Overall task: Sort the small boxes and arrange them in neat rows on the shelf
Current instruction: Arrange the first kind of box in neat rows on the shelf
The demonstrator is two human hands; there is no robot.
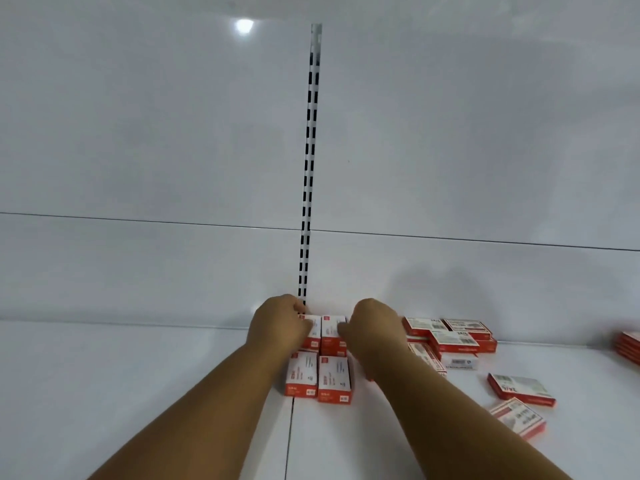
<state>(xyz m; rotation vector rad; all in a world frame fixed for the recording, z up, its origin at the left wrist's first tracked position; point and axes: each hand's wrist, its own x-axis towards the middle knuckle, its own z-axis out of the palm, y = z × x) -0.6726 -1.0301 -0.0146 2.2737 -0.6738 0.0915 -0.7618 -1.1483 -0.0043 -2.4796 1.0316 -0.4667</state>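
White shelf (138,393): curled fingers (304,329) gripping rear boxes (327,332).

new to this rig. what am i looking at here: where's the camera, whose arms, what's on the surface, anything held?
One picture, from a wide-angle camera worn on a person's head, looking forward and down. No robot: the bare arms are the wearer's.

The left hand and right hand grip the back row boxes against the rear wall of a white shelf. A front row of two red-and-white boxes lies just before them.

To the right lies an unsorted pile, with two loose boxes nearer the wearer.
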